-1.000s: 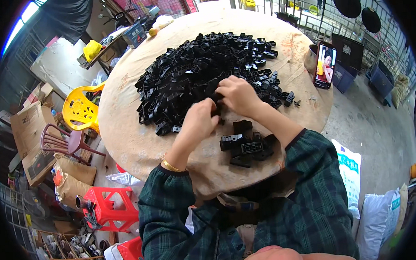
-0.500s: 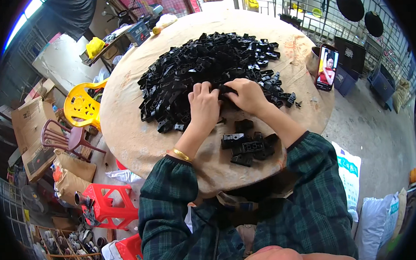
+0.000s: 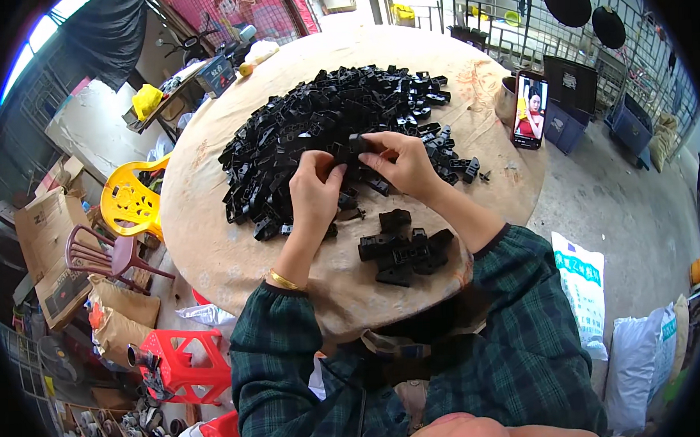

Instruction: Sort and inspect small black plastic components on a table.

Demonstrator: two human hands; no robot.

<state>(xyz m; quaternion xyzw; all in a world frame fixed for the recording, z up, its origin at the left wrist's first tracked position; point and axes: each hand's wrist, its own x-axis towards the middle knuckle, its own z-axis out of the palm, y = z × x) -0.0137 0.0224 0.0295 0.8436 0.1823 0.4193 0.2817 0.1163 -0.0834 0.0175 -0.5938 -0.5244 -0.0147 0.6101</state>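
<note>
A large heap of small black plastic parts [image 3: 299,115] covers the middle of the round table. At its near edge my two hands meet, fingers bent. My right hand [image 3: 401,163] pinches a black plastic part [image 3: 357,145] between thumb and fingers. Just left of it, my left hand [image 3: 313,190] is closed with thumb and fingertips together; a dark piece seems to be in them, but it blends into the heap behind. Nearer to me, between my forearms, lies a small group of black parts [image 3: 408,253], apart from the heap.
A cream cloth [image 3: 202,225] covers the table. At its right edge a phone [image 3: 530,111] leans upright against a cup [image 3: 506,101]. Left of the table stand a yellow chair [image 3: 123,199], a maroon chair [image 3: 116,258] and a red stool [image 3: 186,362]. White sacks [image 3: 581,290] stand at right.
Both hands have come up off the heap and nearer together, with a black part now showing in my right fingers. The whole view has shifted slightly.
</note>
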